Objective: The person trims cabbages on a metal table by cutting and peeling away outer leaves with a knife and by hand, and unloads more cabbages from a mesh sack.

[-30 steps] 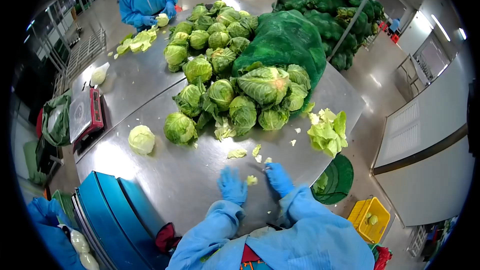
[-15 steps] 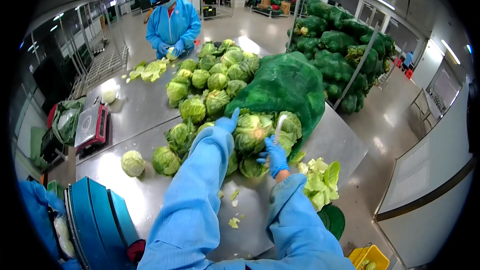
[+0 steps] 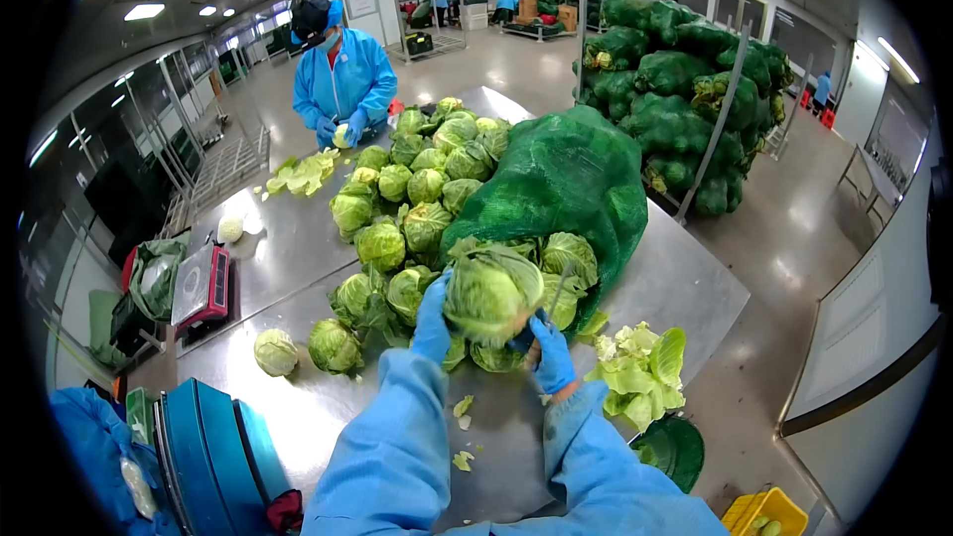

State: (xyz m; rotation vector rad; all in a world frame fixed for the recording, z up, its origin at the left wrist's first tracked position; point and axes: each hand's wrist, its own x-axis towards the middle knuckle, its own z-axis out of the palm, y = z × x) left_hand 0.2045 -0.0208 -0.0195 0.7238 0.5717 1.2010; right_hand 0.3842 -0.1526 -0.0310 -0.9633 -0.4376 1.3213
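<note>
While L hand (image 3: 432, 323) grips cabbage (image 3: 493, 290), R hand (image 3: 552, 362) clasps knife (image 3: 560, 292) | sack (image 3: 566, 169) bhd | lvs (image 3: 640, 377) R

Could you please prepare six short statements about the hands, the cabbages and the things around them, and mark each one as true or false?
1. The left hand holds a large cabbage. True.
2. The right hand is empty. False: the right hand holds a knife.
3. Cabbages show at the mouth of the green mesh bag. True.
4. The red scale is right of that bag. False: the red scale is left of it.
5. Loose leaves lie right of the right hand. True.
6. The co-worker's gloves are white. False: the co-worker's gloves are blue.
</note>
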